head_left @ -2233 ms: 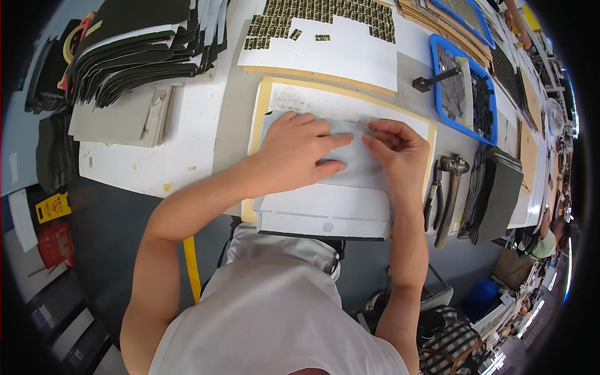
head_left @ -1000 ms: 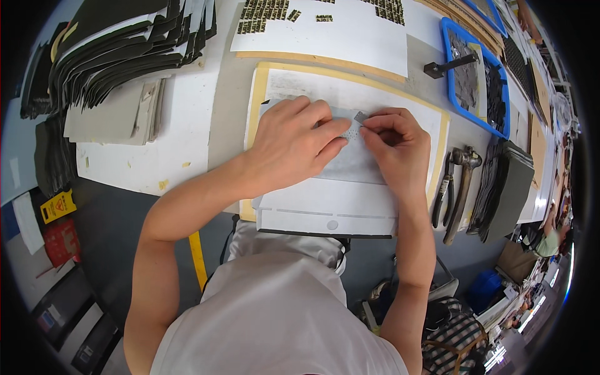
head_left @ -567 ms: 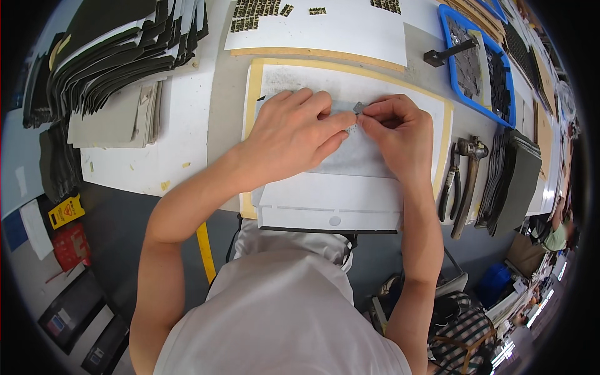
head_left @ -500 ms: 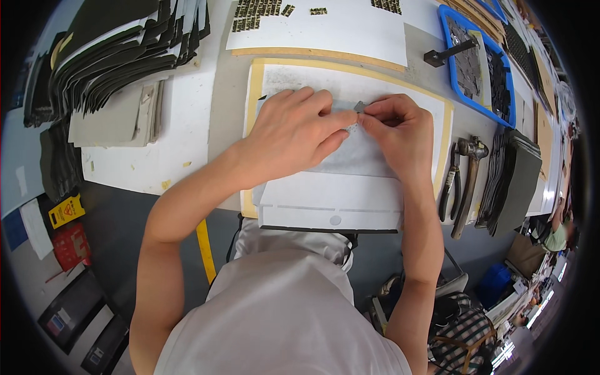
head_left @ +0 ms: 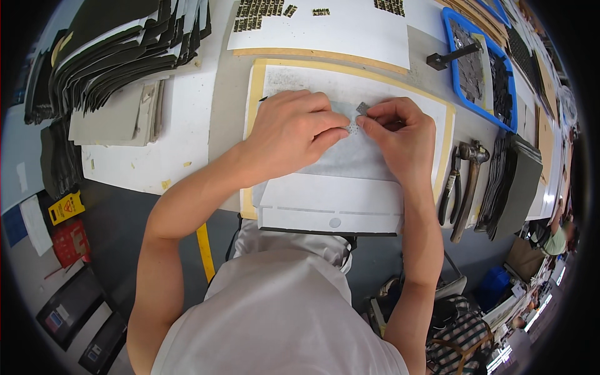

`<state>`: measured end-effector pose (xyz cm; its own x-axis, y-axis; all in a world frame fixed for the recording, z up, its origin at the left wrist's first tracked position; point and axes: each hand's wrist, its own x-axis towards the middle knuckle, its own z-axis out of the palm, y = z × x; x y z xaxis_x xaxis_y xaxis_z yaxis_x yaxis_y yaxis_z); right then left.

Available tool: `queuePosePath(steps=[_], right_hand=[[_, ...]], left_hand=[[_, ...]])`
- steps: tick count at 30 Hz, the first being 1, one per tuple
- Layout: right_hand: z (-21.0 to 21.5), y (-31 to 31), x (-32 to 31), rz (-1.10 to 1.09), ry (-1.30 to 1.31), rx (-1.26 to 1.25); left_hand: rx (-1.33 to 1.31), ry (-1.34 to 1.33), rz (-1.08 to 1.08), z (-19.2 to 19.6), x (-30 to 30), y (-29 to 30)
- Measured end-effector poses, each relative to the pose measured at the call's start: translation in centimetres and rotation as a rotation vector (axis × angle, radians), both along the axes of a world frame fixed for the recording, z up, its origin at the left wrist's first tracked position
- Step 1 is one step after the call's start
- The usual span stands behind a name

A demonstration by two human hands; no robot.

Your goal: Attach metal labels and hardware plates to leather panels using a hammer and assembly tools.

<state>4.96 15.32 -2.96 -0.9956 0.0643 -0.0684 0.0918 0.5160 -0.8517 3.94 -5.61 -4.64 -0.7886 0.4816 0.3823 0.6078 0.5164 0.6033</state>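
A small dark grey piece (head_left: 362,109) dotted with tiny marks is pinched between the thumb and fingertips of my right hand (head_left: 400,128). Just left of it, my left hand (head_left: 297,128) has its thumb and index finger closed together; whatever lies between them is too small to make out. Both hands are over a greyish sheet (head_left: 350,153) with a cluster of tiny specks (head_left: 354,129) between the fingertips. Along its near side lies a white panel (head_left: 331,197) with slots and a round mark. Beneath everything is a white board (head_left: 445,140) edged with yellow tape.
A blue tray (head_left: 459,87) of dark pieces stands far right, a black T-shaped tool (head_left: 440,60) beside it. Pliers (head_left: 451,187) and a hammer (head_left: 472,181) lie right, by dark sheets (head_left: 515,181). Black sheets (head_left: 119,62) are stacked left; small metallic tags (head_left: 259,12) lie beyond.
My left fingertips have drawn slightly left, away from the grey piece. In my right hand, the piece is now tilted and shows more of its dotted face.
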Motion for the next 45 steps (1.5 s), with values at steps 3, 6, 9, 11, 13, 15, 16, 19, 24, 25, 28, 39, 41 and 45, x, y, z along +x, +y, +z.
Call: queuePosePath(steps=[3, 6, 9, 11, 13, 15, 16, 19, 24, 25, 28, 39, 41, 45], right_hand=[[0.0, -0.1, 0.4, -0.013, 0.048, -0.015], [0.0, 0.1, 0.4, -0.01, 0.012, -0.039], [0.1, -0.1, 0.7, -0.033, 0.02, -0.07], [-0.2, 0.1, 0.9, -0.018, 0.04, -0.129], [0.0, 0.2, 1.0, -0.003, 0.061, -0.182], [0.2, 0.3, 1.1, 0.089, 0.066, -0.174], [0.4, 0.3, 1.2, 0.093, 0.065, -0.172], [0.8, 0.3, 1.3, 0.242, 0.144, -0.015], [0.4, 0.0, 1.4, 0.304, 0.212, -0.005], [0.4, 0.0, 1.5, 0.305, 0.212, -0.005], [0.4, 0.0, 1.5, 0.323, 0.228, 0.011], [0.9, 0.1, 1.2, 0.345, 0.21, 0.042], [0.9, 0.2, 1.2, 0.346, 0.219, 0.053], [0.6, 0.0, 1.3, 0.332, 0.251, 0.065]], left_hand=[[0.021, -0.049, -0.003, 0.0, 0.0, -0.1], [-0.027, -0.014, -0.001, 0.4, 0.2, 0.1], [-0.045, -0.042, -0.005, 0.7, 0.3, -0.1], [0.009, -0.156, -0.005, 0.5, 0.0, -0.6], [0.069, -0.266, -0.006, 0.8, -0.2, -0.9], [0.151, -0.438, 0.03, 1.2, -0.5, -1.1], [0.154, -0.439, 0.034, 1.1, -0.6, -1.2], [0.123, -0.404, 0.011, 1.2, -0.7, -1.3], [0.071, -0.443, 0.004, 1.7, -0.4, -1.1], [0.072, -0.443, 0.004, 1.7, -0.4, -1.1], [0.05, -0.41, 0.01, 1.6, -0.2, -1.0], [-0.008, -0.384, 0.008, 1.8, -0.2, -0.9], [-0.017, -0.373, 0.007, 2.1, -0.1, -0.6], [-0.051, -0.237, 0.033, 1.3, 0.2, -0.3]])
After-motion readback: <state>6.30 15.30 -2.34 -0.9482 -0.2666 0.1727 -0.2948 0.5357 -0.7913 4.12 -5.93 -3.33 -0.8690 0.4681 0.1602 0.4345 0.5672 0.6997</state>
